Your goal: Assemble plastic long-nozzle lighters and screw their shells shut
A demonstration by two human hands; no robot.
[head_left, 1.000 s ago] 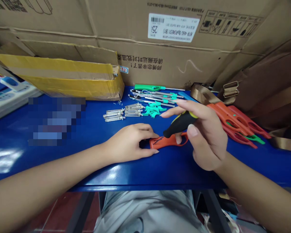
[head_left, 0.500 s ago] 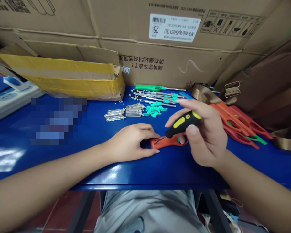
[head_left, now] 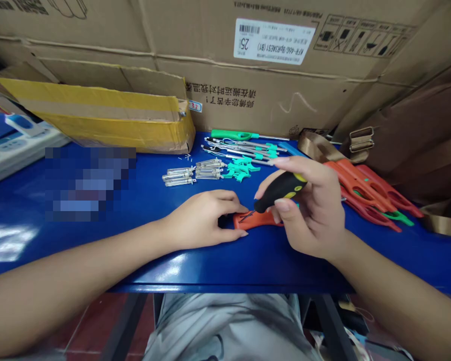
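Note:
My right hand (head_left: 313, 210) grips a black screwdriver with yellow patches (head_left: 280, 189), its tip pointing down-left into an orange plastic handle piece (head_left: 253, 219) lying on the blue table (head_left: 143, 210). My left hand (head_left: 203, 220) rests curled on the table, thumb and fingertips pinching the left end of that orange piece.
Behind lie small metal blades (head_left: 191, 173), teal plastic bits (head_left: 240, 169), a row of metal rods with a green handle (head_left: 244, 143), and a pile of orange handles (head_left: 364, 193) at right. Cardboard boxes (head_left: 108, 115) wall the back; a white power strip (head_left: 11, 145) sits left.
The screwdriver has turned in my right fingers, and the hand has shifted slightly left and down toward the orange piece. My left hand has stayed put.

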